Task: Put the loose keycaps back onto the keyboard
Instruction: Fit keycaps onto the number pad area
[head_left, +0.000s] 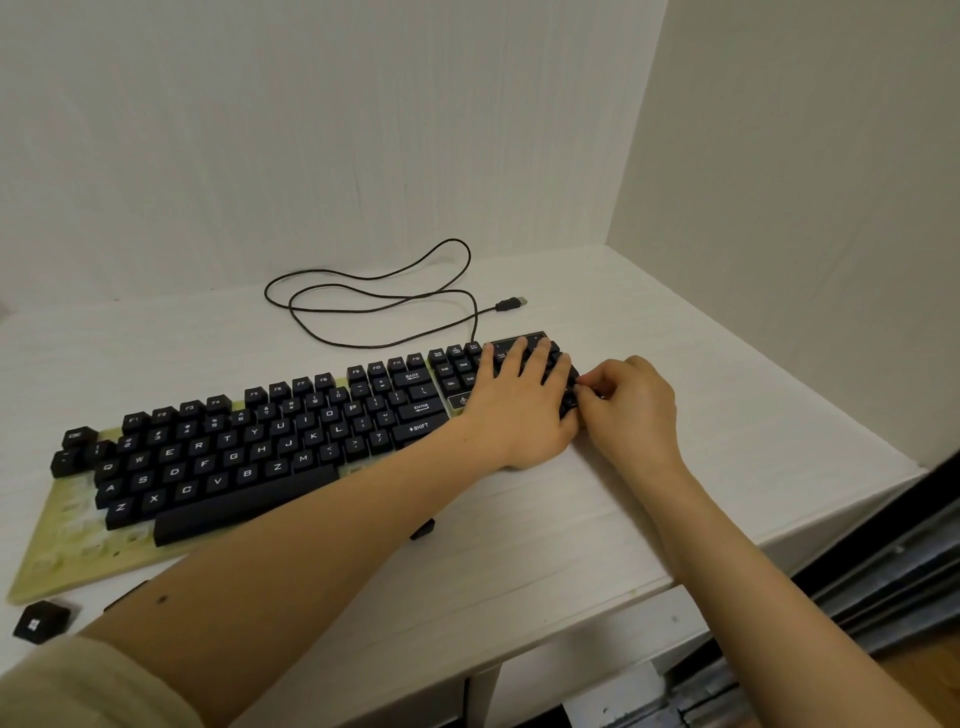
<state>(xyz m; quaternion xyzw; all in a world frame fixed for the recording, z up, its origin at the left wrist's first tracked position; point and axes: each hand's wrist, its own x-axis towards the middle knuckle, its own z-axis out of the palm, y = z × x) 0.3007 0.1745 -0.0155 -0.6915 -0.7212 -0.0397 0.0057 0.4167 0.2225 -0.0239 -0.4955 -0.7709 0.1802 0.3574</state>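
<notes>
Keyboard (249, 457) sits diagonally across the white bench (571, 530), w/ its lower-left corner showing bare yellowish plate where caps are missing. Left hand (519, 405) lies flat & spread over the numpad at mid-right of frame, holding nothing, while right hand (631, 400) is curled just beside it, fingertips pinched at the keyboard's right edge, can't tell if there's a cap in there. Loose keycaps: one (40, 621) at bottom left, another (422, 530) in front of the keyboard near center; cable (384, 299) loops behind.

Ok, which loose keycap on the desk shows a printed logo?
The keycap at the near-left corner, beside the keyboard's bare yellow-green corner. A white logo shows on one face. The other loose keycap, by the left forearm, shows no print.
</notes>
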